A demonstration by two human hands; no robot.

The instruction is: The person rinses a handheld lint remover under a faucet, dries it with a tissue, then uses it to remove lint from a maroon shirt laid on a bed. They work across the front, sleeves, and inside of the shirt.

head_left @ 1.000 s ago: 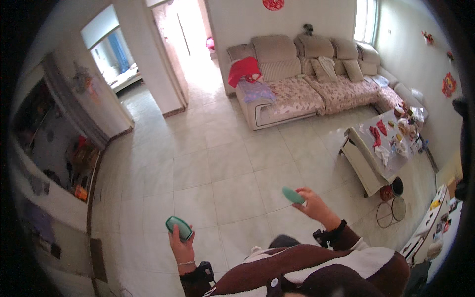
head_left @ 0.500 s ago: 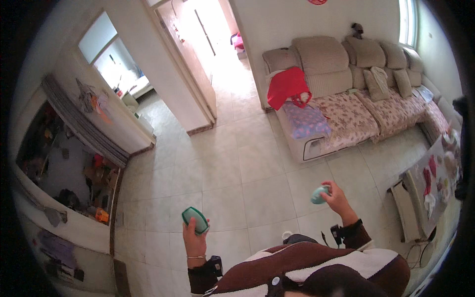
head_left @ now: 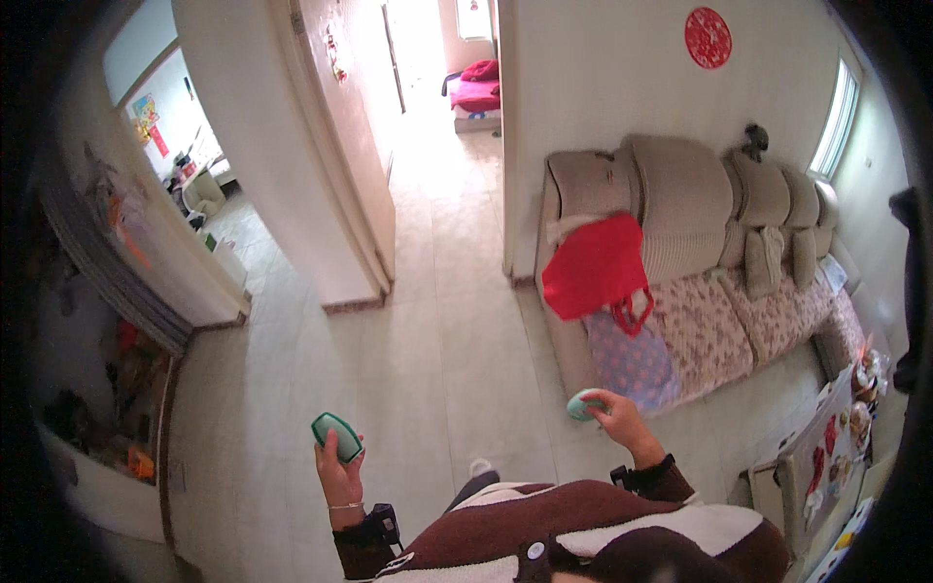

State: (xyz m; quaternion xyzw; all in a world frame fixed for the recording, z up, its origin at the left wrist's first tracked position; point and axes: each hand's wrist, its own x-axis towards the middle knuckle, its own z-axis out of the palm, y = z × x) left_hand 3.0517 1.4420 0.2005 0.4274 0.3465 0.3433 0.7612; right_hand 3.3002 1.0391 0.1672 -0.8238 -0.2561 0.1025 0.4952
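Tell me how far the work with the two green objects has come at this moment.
Done: each hand has one object picked up. The left hand holds a green oval object upright, and the right hand grips a paler green one. In hand: both are carried above the tiled floor, near the sofa. Left: neither object is set down anywhere yet, and nothing shows where they belong.

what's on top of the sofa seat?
A red bag leans at the sofa left end, over a floral seat cover. Small cushions sit farther right. Whatever lies under the bag is hidden.
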